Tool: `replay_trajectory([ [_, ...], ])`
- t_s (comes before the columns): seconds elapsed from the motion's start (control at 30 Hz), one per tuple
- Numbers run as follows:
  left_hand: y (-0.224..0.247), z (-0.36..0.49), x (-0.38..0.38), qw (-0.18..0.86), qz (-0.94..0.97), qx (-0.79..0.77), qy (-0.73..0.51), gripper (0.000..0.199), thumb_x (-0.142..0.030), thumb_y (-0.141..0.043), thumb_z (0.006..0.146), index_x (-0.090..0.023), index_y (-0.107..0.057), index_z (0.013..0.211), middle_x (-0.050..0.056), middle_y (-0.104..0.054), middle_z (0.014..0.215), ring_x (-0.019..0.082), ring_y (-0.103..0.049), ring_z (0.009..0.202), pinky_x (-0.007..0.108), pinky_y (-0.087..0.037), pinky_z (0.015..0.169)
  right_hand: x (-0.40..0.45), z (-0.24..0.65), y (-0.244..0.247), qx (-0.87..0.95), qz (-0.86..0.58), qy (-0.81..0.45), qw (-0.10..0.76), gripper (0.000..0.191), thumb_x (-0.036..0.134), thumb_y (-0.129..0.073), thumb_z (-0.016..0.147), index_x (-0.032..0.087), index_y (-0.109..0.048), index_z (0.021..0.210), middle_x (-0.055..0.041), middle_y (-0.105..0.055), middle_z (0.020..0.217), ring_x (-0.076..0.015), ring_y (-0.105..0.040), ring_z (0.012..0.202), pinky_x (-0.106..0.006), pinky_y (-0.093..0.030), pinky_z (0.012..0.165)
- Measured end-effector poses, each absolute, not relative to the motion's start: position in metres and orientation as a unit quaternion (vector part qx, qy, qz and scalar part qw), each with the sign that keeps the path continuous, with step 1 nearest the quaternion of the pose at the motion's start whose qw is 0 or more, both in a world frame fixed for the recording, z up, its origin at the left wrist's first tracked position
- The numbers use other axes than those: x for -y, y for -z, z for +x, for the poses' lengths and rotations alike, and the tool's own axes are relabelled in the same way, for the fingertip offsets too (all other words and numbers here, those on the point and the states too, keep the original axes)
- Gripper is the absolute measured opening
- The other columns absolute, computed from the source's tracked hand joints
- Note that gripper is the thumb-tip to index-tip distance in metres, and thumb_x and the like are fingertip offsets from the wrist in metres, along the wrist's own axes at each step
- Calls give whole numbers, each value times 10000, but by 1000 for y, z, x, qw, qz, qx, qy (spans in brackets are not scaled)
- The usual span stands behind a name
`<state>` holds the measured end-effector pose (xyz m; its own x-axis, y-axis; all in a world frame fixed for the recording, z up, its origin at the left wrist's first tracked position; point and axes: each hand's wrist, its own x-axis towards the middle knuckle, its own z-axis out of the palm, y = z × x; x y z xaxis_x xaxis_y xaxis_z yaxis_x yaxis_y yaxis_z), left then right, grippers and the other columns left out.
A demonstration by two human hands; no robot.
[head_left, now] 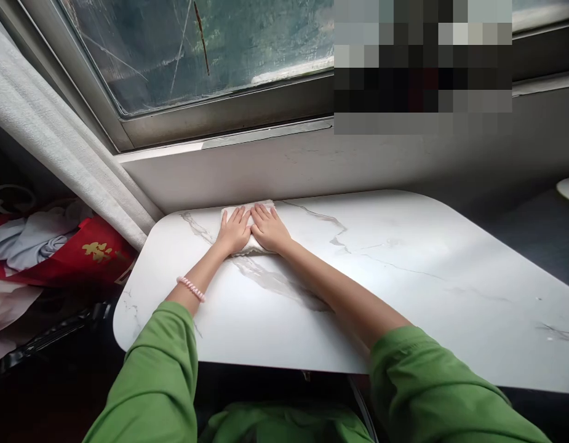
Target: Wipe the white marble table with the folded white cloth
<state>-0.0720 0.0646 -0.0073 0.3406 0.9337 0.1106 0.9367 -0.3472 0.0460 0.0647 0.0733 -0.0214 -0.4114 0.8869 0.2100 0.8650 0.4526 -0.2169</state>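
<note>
A folded white cloth (253,247) lies near the far edge of a white marble-patterned table (381,295). Flat on the cloth's left part rests my left hand (234,229), its fingers stretched out and pointing away from me. Beside it, my right hand (269,227) presses flat on the right part, fingers also extended. The two hands nearly touch at the thumbs and cover much of the cloth. Neither hand grips it. A pink coiled band (190,289) circles my left wrist.
Behind the table stand a low wall (266,166) and a metal-framed window (210,55). A pale curtain (67,129) hangs at the left. Below it, a red bag (99,252) holds light clothing (30,237). A blurred-out patch covers the upper right.
</note>
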Motion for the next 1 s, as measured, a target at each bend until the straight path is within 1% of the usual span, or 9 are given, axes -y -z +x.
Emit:
replay_trajectory([
  [0.17,6,-52,0,-4,-836,547,54,527,-261,-283,945,-116,-292,1452,117,-234,1543,222,-173,1431,493,-58,1167,-10,95,26,860,-490,-24,138,604,285,-210,931,-13,-280,1451,-194,-231,1527,-275,-167,1428,-505,-159,1149],
  [0.27,5,-37,46,-5,-847,529,60,547,-283,-279,949,-70,-280,1453,138,-204,1546,264,-115,1439,526,-52,1165,36,116,28,871,-469,-17,144,600,294,-221,942,-6,-260,1460,-192,-230,1528,-276,-145,1431,-507,-152,1154],
  [0.4,2,-17,102,-10,-869,490,70,590,-319,-270,958,8,-251,1450,178,-128,1549,305,16,1434,531,-51,1168,95,141,29,882,-442,-6,166,638,274,-259,945,59,-56,1511,-153,-194,1546,-260,-129,1434,-513,-168,1157],
  [0.47,-1,-10,125,-31,-882,466,63,603,-326,-255,966,33,-229,1450,204,-111,1543,324,17,1427,528,-76,1168,120,151,29,883,-433,6,182,691,256,-284,936,100,71,1508,-134,-161,1555,-261,-137,1433,-523,-188,1152],
  [0.57,-4,-3,149,-54,-896,437,56,613,-346,-250,973,24,-212,1460,210,-99,1539,355,0,1420,546,-113,1157,149,162,28,879,-433,19,198,756,253,-324,915,144,143,1498,-119,-132,1558,-276,-168,1425,-544,-217,1139],
  [0.73,-6,1,155,-49,-905,418,59,622,-352,-270,967,18,-211,1463,202,-112,1536,339,-13,1427,547,-94,1160,159,170,27,879,-441,4,180,797,258,-345,896,157,175,1491,-113,-129,1555,-290,-197,1416,-564,-225,1132],
  [0.83,-3,4,143,-53,-902,425,48,624,-350,-269,960,25,-225,1457,207,-123,1535,347,-24,1427,555,-87,1157,143,171,28,881,-445,4,164,772,240,-327,898,125,149,1495,-129,-169,1547,-273,-176,1422,-548,-211,1142],
  [0.9,-1,8,127,-52,-898,435,43,623,-346,-282,950,17,-238,1455,202,-131,1537,341,-32,1429,557,-74,1157,123,173,30,879,-452,8,153,739,226,-313,897,94,85,1506,-144,-200,1540,-257,-158,1427,-528,-205,1147],
  [1.0,4,16,87,-53,-884,463,41,618,-326,-296,928,-18,-241,1460,175,-147,1545,315,-56,1437,559,-63,1158,80,175,31,873,-468,-3,138,668,245,-289,897,76,-93,1513,-140,-245,1532,-240,-164,1428,-498,-187,1156],
])
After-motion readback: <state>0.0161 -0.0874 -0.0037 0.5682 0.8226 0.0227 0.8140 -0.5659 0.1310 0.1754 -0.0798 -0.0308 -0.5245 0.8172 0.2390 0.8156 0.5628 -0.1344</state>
